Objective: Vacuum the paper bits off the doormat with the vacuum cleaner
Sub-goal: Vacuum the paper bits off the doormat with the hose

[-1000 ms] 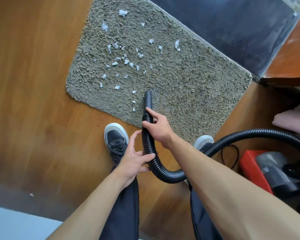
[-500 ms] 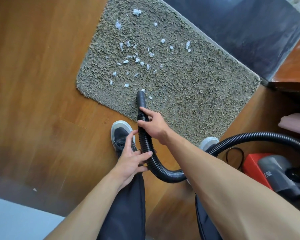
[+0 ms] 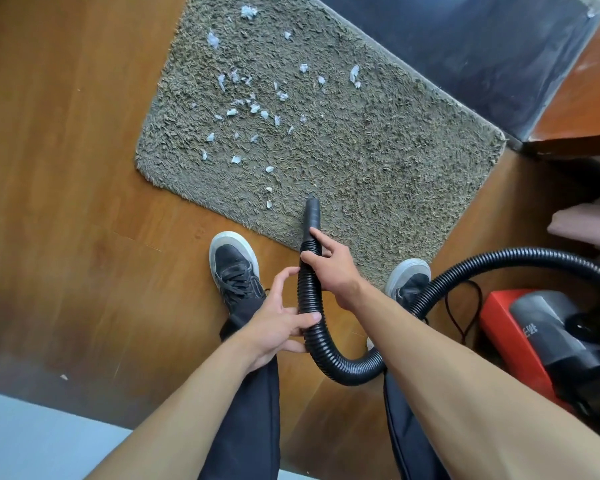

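A shaggy grey-green doormat (image 3: 378,157) lies on the wooden floor. Several pale paper bits (image 3: 253,109) are scattered over its left and far part. The black ribbed vacuum hose (image 3: 309,299) ends in a smooth nozzle (image 3: 313,213) whose tip rests on the mat near its front edge, just right of the nearest bits. My right hand (image 3: 329,265) grips the hose right behind the nozzle. My left hand (image 3: 281,320) holds the hose lower down, thumb and fingers around it. The hose curves right to the red and grey vacuum cleaner (image 3: 548,344).
My two black shoes (image 3: 234,268) stand at the mat's front edge, the right one (image 3: 409,278) on the mat corner. A dark panel (image 3: 482,53) and a wooden ledge (image 3: 582,109) border the mat at the far right. A black cord (image 3: 461,313) loops beside the vacuum.
The nozzle has pulled back from the bits near the mat's front edge and shifted right. Both hands keep their hold on the hose.
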{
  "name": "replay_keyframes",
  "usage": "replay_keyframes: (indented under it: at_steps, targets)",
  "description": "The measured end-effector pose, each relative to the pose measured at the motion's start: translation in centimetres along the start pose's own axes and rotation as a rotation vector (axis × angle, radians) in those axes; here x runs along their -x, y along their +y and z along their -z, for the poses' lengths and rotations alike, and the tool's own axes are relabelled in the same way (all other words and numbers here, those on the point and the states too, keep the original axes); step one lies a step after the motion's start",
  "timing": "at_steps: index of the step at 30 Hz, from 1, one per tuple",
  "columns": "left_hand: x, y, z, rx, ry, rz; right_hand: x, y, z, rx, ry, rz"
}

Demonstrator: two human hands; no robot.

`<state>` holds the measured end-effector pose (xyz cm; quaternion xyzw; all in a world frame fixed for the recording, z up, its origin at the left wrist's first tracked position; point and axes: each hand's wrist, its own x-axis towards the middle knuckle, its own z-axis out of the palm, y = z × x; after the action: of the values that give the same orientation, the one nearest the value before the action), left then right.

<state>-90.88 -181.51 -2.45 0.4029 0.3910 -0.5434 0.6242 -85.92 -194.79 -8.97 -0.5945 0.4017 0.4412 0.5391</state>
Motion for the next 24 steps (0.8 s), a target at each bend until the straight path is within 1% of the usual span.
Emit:
replay_keyframes:
  at_steps: [4, 7, 13, 17, 24]
  targets:
    - [0.0, -0.9, -0.5, -0.012, -0.005, 0.017, 0.4, 1.5, 0.6, -0.031, 0.012, -0.016]
    - [0.1, -1.5, -0.1, 0.002, 0.007, 0.016, 0.4, 1.8, 0.3, -0.011, 0.010, -0.021]
    - [0.7, -1.7, 1.5, 0.090, 0.045, -0.032, 0.1, -0.1, -2.0, 0.082, -0.065, -0.004]
    - [0.7, -1.2, 2.5, 0.129, 0.041, -0.035, -0.4, -0.6, -2.8, 0.120, -0.062, 0.002]
    - [0.0, -1.0, 0.2, 0.068, 0.003, 0.023, 0.3, 0.1, -0.2, 0.054, -0.037, -0.027]
